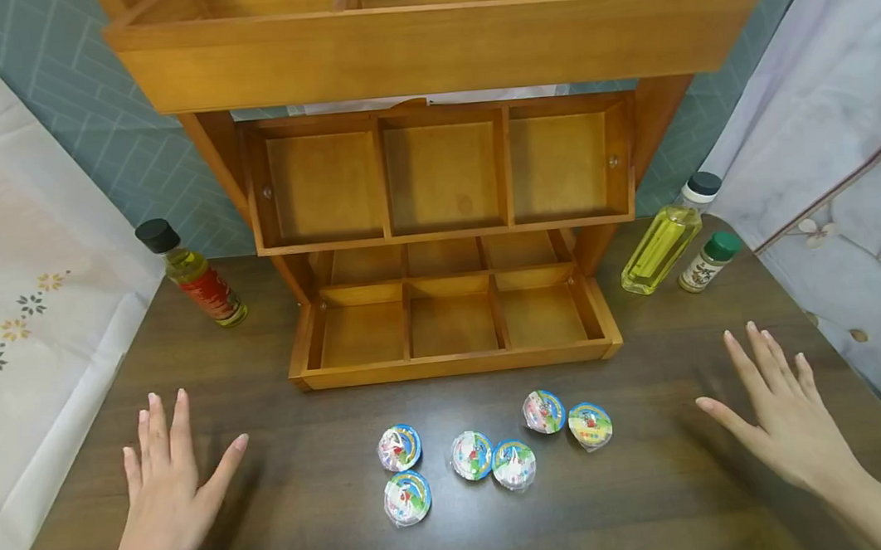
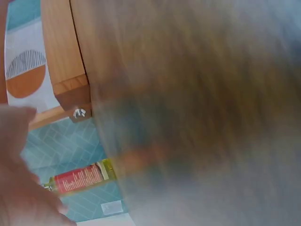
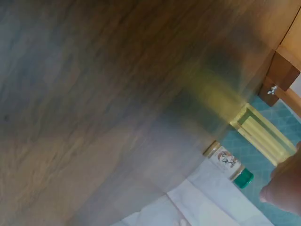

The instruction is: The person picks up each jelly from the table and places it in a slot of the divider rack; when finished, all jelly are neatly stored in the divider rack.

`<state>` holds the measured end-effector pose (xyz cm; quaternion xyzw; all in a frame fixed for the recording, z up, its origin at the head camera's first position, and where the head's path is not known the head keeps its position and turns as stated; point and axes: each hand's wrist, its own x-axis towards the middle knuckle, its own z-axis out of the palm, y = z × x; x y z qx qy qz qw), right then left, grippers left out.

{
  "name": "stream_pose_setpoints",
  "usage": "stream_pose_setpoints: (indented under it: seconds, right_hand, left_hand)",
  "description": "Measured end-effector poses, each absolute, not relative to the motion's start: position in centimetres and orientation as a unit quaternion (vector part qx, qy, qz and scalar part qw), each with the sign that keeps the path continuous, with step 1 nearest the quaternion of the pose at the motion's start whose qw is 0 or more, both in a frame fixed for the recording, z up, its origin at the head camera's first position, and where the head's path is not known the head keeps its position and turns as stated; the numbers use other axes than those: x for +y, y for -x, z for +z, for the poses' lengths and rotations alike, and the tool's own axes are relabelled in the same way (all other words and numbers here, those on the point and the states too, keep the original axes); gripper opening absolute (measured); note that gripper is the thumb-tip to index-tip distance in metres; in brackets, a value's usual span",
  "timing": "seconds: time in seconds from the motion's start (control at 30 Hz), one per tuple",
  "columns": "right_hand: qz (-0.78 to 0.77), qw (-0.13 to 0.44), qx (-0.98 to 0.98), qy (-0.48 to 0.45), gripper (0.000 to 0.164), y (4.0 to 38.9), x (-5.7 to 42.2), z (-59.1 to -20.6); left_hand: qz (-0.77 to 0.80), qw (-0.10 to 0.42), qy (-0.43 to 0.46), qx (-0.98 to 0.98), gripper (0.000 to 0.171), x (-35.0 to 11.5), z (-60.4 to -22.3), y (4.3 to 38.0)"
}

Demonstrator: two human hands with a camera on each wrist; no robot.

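1. Cups, small, lidded, six [image 1: 471, 455]: printed lids with blue, green and yellow; laid on the worktop in front of the wooden rack, in three pairs. One pair stands before the rack's left-hand part, one before its middle, one before its right-hand part.
2. Left hand [image 1: 166, 485]: open, fingers spread, holding nothing; in front of the rack, beyond its left end.
3. Right hand [image 1: 784, 419]: likewise spread and holding nothing; in front of the rack, beyond its right end. Both wrist views are badly blurred, so whether either palm touches the worktop cannot be told.
4. Wooden rack [image 1: 446, 235]: tiered, honey-brown, partitioned three across.
5. Red-labelled bottle [image 1: 205, 286], black cap: upright, left of the rack.
6. Clear bottle [image 1: 663, 247], yellow liquid, dark cap: upright, right of the rack.
7. Jar [image 1: 703, 269], green cap, pale label: farther right of the rack, near item 6.
8. Worktop [image 1: 289, 524]: dark, wood-grained, beneath the rack.
9. Wall [image 1: 49, 79]: blue-green, tile-patterned, behind the rack.
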<state>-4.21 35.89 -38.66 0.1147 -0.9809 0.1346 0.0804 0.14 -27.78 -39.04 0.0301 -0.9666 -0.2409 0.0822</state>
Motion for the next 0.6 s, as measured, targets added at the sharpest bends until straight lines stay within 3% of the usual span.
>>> stream_pose_setpoints:
  seconds: [0.3, 0.6]
  right_hand:
    - [0.226, 0.129, -0.953, -0.154, 0.058, 4.9, 32.0, -38.0]
    - [0.306, 0.192, -0.887, -0.286, 0.060, 6.5, 24.3, -35.9]
  left_hand:
    - [-0.327, 0.156, -0.016, -0.932, 0.038, -24.7, -36.9, 2.1]
    - [-0.422, 0.140, -0.077, -0.893, 0.042, -23.1, -36.6, 7.7]
